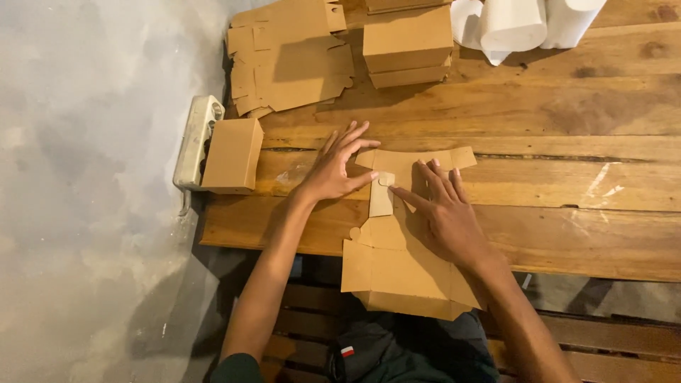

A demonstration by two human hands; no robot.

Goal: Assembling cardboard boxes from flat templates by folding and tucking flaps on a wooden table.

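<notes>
Both hands flat on cardboard blank [397, 255], left hand [333, 170] fingers spread, right hand [447, 216] fingers together; folded box [230, 154] left of them.

Warm, dim indoor light falls across the wooden table [567, 120], casting soft shadows leftward; focus sharp, edges slightly bowed.

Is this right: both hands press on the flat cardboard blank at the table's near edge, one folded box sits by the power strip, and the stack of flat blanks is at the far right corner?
Not quite. In the head view both hands, left hand and right hand, press on the cardboard blank, and the folded box sits by the power strip. But the stack of flat blanks is at the far left; white rolls are toward the right.
</notes>
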